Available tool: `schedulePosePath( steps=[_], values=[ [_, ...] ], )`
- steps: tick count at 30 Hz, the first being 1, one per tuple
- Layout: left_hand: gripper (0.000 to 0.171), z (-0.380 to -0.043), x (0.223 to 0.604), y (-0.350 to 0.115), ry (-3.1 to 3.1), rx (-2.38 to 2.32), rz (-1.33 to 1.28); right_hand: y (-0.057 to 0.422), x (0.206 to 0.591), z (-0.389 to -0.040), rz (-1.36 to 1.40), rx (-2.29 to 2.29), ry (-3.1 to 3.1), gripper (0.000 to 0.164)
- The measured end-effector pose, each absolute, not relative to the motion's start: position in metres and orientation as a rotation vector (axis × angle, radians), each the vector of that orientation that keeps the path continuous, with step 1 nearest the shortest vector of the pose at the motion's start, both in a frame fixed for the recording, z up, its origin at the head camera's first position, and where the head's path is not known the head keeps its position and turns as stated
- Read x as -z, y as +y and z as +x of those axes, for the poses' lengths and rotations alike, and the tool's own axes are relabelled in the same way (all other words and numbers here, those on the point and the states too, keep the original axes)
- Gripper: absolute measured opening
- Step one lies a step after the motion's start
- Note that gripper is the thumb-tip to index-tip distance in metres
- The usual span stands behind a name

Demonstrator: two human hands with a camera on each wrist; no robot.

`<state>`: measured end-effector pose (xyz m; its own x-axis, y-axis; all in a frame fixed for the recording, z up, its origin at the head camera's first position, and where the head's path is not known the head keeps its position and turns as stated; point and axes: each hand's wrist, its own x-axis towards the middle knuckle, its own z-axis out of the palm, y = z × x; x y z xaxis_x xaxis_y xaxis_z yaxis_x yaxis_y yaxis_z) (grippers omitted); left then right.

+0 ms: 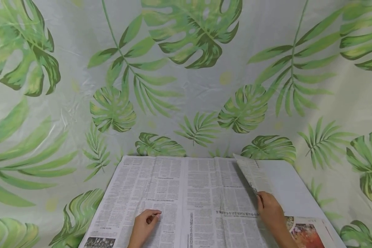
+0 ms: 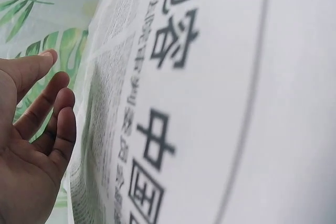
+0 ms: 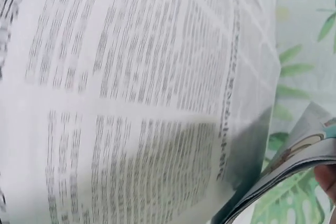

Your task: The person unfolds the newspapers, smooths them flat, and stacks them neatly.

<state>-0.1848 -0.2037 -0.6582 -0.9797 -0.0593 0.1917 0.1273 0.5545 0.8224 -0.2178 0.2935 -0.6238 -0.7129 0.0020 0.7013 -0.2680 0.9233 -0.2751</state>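
Observation:
A large newspaper (image 1: 201, 193) lies spread over the table, with fold lines running through it. At its right side, my right hand (image 1: 270, 208) pinches a raised newspaper flap (image 1: 260, 175) that slants up off the surface. In the right wrist view, only a finger (image 3: 328, 182) shows, against layered sheets (image 3: 294, 156) with a coloured print. Over the left half of the newspaper is my left hand (image 1: 146, 222), its fingers loosely bent and holding nothing. The left wrist view shows that palm (image 2: 31, 166) beside large printed characters, with thumb and fingertips apart.
A white tabletop (image 1: 289, 182) shows at the right beyond the flap. Near the front right lies a page with a red picture (image 1: 307, 236). A leaf-patterned plastic sheet (image 1: 201, 89) hangs behind the table and surrounds its sides.

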Motion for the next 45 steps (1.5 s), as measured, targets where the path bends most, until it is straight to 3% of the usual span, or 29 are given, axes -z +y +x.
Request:
schedulePosePath(
  steps=[16,36,45],
  values=[
    [0.014,-0.199,0.663,-0.174,-2.655,1.532,-0.169,0.234,0.633,-0.204,0.198,-0.594,-2.454,0.016],
    [0.027,-0.205,0.663,-0.097,-2.695,1.760,-0.334,0.156,0.650,-0.179,0.091,-1.080,-2.653,0.011],
    [0.035,-0.202,0.661,-0.075,-2.616,2.032,-0.311,0.132,0.665,-0.167,0.264,-1.219,-2.584,0.013]
  ],
)
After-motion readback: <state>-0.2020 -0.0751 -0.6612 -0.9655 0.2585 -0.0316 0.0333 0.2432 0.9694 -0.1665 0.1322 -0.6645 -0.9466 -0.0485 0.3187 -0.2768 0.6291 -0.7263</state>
